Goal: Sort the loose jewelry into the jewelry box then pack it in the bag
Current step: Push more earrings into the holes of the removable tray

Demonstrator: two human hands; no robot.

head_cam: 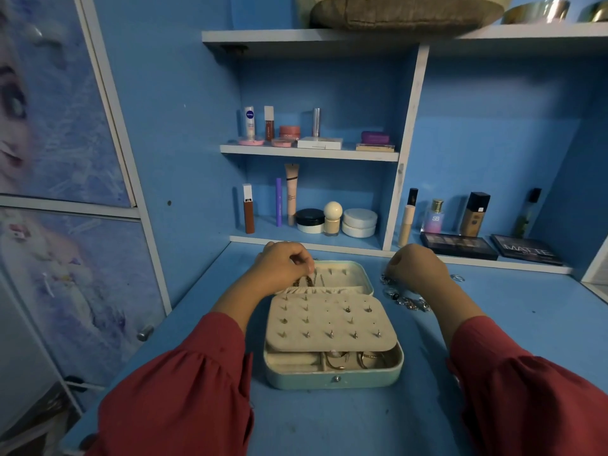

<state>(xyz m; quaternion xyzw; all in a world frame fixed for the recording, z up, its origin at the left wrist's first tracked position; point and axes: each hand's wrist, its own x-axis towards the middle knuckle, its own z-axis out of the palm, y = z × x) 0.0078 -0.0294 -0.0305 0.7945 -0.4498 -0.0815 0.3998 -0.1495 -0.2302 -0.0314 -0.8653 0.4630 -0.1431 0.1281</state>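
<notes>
Two hands work over the open jewelry box (332, 327) in the single head view. It lies flat on the blue table (427, 416), its lid (342, 274) folded back away from the person and a cream earring panel (329, 319) tilted over the front compartments, where gold rings show beneath. The left hand (286, 264) is at the lid's inner left side, its fingers (304, 261) drawn together in a pinch at what looks like a thin chain; the piece itself is too small to make out. The right hand (416, 268) is over the loose jewelry (406, 299), a silver pile just right of the box. Its fingers are turned away from the camera, so I cannot tell whether they are apart or clamped on anything.

These pieces look light, slippery and quick to tangle, so lifting one at a time by fingertip seems wise. The box looks stiff and could be taken by both long sides once closed. No bag can be picked out with certainty.
</notes>
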